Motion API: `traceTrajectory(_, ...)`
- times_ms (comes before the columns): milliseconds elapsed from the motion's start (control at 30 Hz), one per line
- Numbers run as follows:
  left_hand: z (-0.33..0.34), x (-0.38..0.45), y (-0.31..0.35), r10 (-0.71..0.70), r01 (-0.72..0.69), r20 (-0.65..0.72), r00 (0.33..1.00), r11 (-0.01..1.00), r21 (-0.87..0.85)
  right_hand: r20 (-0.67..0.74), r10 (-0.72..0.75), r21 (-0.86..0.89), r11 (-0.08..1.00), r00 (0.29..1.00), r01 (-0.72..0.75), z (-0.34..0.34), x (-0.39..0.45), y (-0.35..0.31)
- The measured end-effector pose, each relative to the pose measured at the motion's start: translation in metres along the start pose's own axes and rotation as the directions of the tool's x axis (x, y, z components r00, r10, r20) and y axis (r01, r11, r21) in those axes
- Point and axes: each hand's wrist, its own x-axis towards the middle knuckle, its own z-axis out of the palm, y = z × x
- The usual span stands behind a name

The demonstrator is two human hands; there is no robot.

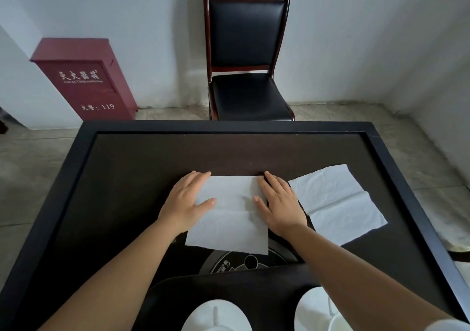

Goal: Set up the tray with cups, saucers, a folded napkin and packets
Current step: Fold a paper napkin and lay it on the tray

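- Head view: both hands lie flat on one white napkin (230, 213) spread on the dark tabletop (142, 168).
- The left hand (187, 201) is open, fingers stretched out, palm pressing the napkin's left edge; it grips nothing.
- The right hand (278, 203) is open too, palm down on the napkin's right edge, pinching nothing.
- The napkin shows a crease across its middle, between the two thumbs.
- A second napkin (338, 203) lies unfolded just to the right of the right hand, apart from the first. So two napkins in all.
- Nearer the person than the hands, under the forearms, sits a dark tray (254, 295) with white crockery on it: one piece (216, 315) below the left forearm, another (315, 310) partly hidden by the right forearm. I cannot tell cups from saucers here.
- Between the tray and the napkin a round black fitting (244, 262) is set in the tabletop; its print is too small to read.
- Beyond the hands, across the tabletop, stands one chair (248, 50) with black padding and a dark red wood frame.
- Far off to the left of the left hand, a red box (86, 78) stands on the floor against the wall, with white Chinese characters and "119" readable.
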Motion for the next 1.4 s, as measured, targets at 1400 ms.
traceTrajectory(1400,0.006,-0.043,0.031,0.076,-0.069,-0.037,0.996,0.983,0.170,-0.016,-0.235,-0.003,0.972,0.972,0.235,-0.008,-0.006,0.002)
